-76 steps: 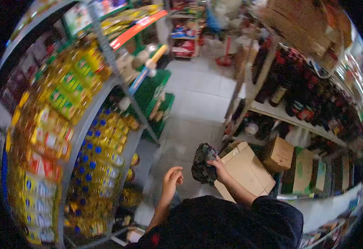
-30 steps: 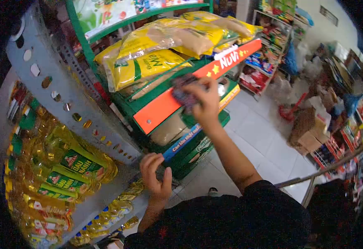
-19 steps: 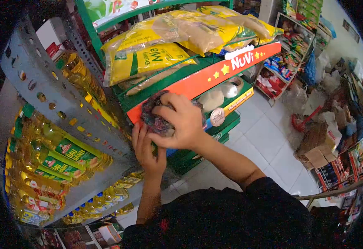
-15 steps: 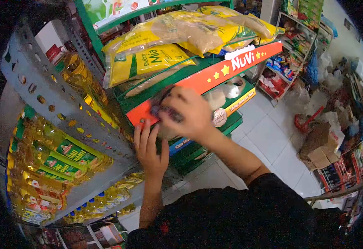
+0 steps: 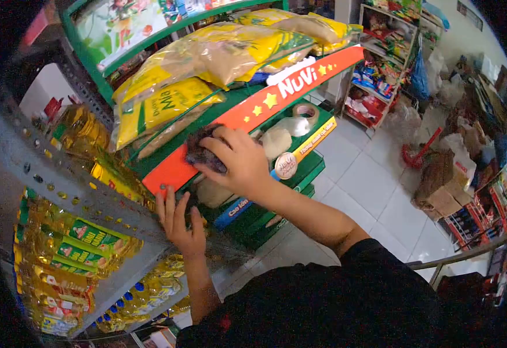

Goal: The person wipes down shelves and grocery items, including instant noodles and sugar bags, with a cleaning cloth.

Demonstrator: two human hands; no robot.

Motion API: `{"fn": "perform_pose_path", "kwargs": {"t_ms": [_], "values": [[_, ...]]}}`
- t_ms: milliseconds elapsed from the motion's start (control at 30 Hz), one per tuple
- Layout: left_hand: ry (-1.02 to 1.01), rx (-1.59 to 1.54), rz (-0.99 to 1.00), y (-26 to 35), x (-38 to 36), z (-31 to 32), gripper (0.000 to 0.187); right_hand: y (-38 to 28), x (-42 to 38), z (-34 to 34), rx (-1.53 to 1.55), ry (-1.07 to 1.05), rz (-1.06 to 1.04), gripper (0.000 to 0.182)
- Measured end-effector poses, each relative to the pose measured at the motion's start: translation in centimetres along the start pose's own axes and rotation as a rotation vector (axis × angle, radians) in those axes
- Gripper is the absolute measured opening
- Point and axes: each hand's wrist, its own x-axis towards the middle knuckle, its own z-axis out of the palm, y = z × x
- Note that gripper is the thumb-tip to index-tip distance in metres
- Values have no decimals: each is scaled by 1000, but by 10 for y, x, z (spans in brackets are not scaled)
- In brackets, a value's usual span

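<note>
Your left hand (image 5: 185, 231) has moved up to the red strip (image 5: 169, 173), fingers loose; right hand (image 5: 244, 165) clutches a dark wad (image 5: 202, 152), maybe cloth, against it. Sliding needs steady grip.

Glossy red sign strip (image 5: 288, 87), clear shiny plastic sugar bags (image 5: 224, 55), dull grey perforated metal upright (image 5: 50, 174), crumpled dark cloth (image 5: 204, 152)

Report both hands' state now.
Left hand: open, holding nothing, fingertips at the lower end of the red strip.
Right hand: closed on a dark crumpled cloth, against the strip.
</note>
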Motion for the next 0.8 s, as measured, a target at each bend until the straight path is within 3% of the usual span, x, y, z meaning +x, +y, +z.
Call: {"fn": "perform_pose_path", "kwargs": {"t_ms": [167,300,367,467,567,800], "values": [[-2,20,-22,2,-1,0,25,51,12,-27,-7,-7,38,26],[29,49,-31,1,-1,4,21,110,23,-54,-14,119,122,20],[45,50,-19,-1,-1,5,20,133,27,-72,-60,120,276,19],[76,76,-24,0,-3,7,19,198,29,-86,-192,265,224,22],[117,110,-33,0,-2,12,18,245,34,-106,-330,332,309,24],[222,152,-28,-1,-2,21,13,372,48,-151,-488,290,612,35]]}}
